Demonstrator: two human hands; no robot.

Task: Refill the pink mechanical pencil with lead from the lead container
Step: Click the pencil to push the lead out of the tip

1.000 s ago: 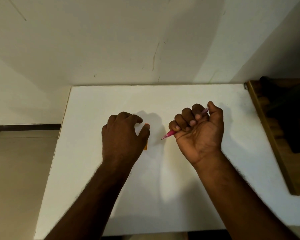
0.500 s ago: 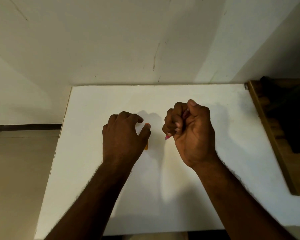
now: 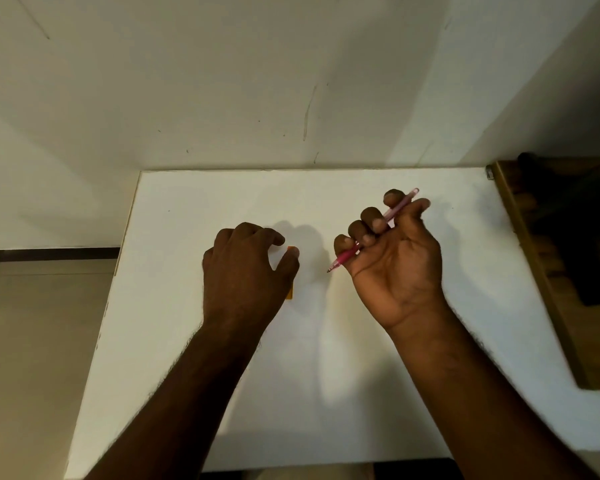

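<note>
- White desk (image 3: 326,375) against a pale wall carries both your hands.
- Your right hand (image 3: 395,268) is palm-up, its grip curled closed around the pink mechanical pencil (image 3: 371,230), tip pointing toward 8 o'clock.
- Your left hand (image 3: 246,271) is palm-down, its grip pinched onto the orange lead container (image 3: 290,292) on the desk, at 9 o'clock of the pencil.

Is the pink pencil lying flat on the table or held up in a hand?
Held up. The right hand, palm up, curls its fingers around the pink pencil, which slants with its tip toward the left hand.
</note>
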